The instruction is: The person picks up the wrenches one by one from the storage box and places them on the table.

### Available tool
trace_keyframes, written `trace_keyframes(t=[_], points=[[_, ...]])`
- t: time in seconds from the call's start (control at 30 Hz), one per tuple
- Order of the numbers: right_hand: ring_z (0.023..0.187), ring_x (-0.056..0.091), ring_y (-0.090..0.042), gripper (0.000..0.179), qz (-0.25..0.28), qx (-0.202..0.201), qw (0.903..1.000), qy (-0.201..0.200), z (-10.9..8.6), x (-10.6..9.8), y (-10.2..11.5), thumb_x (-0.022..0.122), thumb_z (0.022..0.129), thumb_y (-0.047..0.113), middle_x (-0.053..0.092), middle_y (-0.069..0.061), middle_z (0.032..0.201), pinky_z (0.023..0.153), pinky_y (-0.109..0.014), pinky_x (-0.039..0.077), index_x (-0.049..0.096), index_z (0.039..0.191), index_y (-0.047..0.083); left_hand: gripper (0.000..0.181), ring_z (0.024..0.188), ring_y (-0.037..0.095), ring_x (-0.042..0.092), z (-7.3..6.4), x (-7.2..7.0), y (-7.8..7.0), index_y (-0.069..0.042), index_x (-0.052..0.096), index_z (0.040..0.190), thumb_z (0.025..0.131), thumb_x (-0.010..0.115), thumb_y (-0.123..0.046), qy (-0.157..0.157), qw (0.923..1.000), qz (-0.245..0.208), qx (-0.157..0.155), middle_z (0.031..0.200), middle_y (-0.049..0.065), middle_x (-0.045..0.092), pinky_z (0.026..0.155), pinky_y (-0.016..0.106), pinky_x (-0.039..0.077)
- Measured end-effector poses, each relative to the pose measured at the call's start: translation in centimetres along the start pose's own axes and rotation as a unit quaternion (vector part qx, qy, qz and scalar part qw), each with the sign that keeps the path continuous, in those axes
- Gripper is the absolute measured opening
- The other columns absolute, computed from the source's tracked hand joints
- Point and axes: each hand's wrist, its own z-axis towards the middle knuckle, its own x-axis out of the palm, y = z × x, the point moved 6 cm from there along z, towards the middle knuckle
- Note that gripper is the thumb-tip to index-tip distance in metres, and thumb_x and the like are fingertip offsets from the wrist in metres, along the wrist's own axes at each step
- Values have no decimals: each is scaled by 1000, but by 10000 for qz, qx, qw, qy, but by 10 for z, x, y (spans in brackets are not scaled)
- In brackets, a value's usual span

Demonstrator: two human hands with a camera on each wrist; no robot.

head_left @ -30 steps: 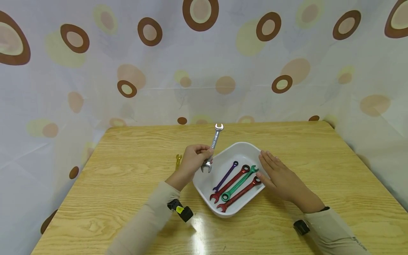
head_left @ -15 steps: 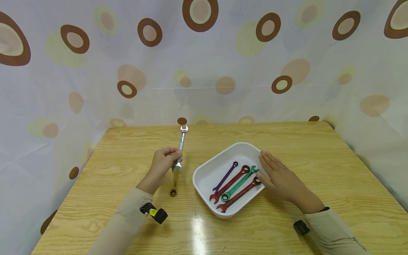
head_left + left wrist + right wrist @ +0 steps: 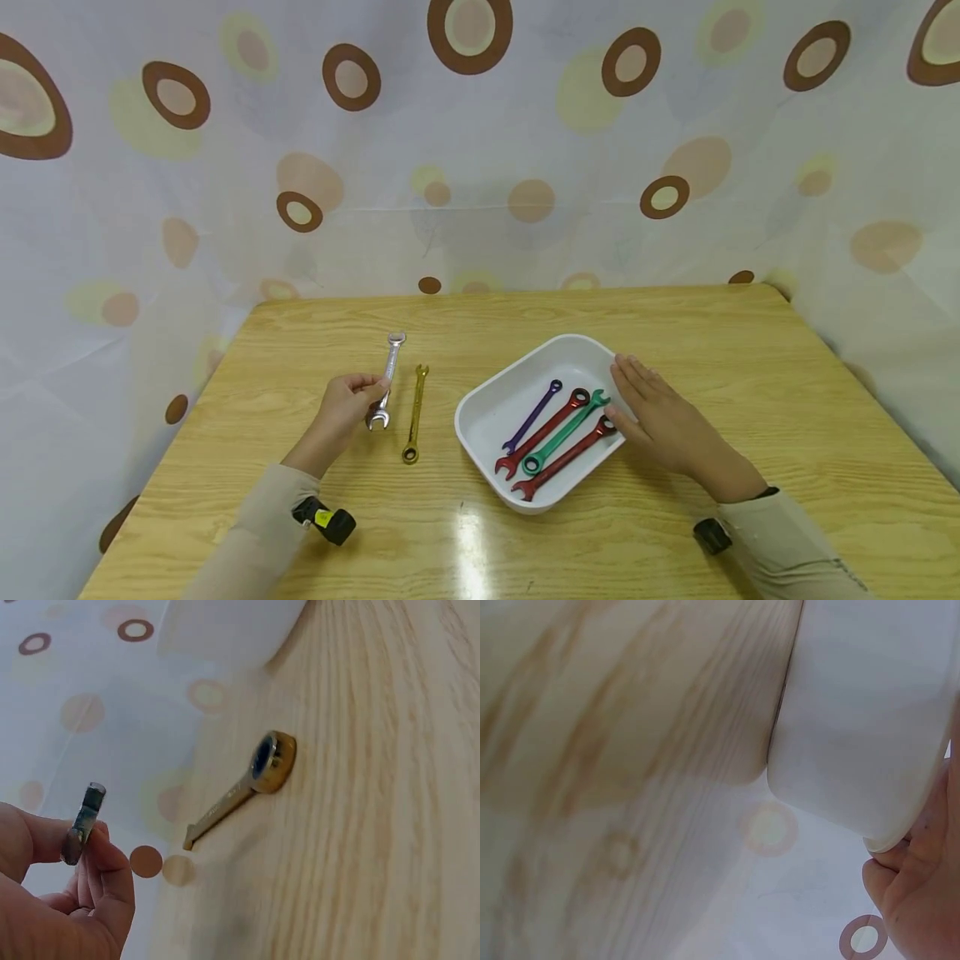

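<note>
My left hand pinches a silver double open-end wrench between thumb and fingers, over the left part of the table. In the left wrist view the wrench shows nearly end-on above the fingertips. Just right of it, a gold combination wrench lies on the wood, ring end toward me. My right hand rests with straight fingers on the right rim of a white plastic bin. Inside the bin lie a purple wrench, a green wrench and two red wrenches, one left of the green.
The wooden table carries the bin right of its middle. A white cloth with brown and yellow ovals hangs behind the table and along both sides. A strapped wrist camera sits on the left sleeve.
My left hand has carried the silver wrench leftward from over the bin, past the gold wrench, and lowered it toward the table. My right hand has stayed at the bin's rim.
</note>
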Motion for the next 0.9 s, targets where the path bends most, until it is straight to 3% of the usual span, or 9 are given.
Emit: trace_keyframes(t=[0.17,0.3,0.57,0.9], points=[[143,16,-39,65,67,19,10000,37,0,0,0,41,102,36,19,-25,155,116,-46,13,24,147,-9,30,65,10,52,-3,-3,14,11,58,113,98,55,-15,5,9988,469,-167,84,9,60,51,23,42],[143,16,-39,65,77,41,10000,39,0,-1,0,41,102,36,19,-25,155,116,-47,15,24,147,-9,26,63,11,52,-2,-3,21,11,60,109,97,55,-12,-53,9972,734,-128,80,8,57,49,21,43],[144,15,-38,65,107,41,9999,17,0,0,-1,41,102,36,19,-24,155,116,-48,15,23,147,-8,22,59,10,52,0,-1,22,10,62,102,95,58,-11,-132,9925,1210,95,75,7,58,47,21,43],[144,15,-38,66,114,47,9999,8,-1,-1,-1,41,102,37,19,-23,155,116,-46,14,23,148,-7,21,56,10,50,3,0,27,6,64,94,92,62,-15,-282,9798,1961,286,68,4,56,48,23,41]])
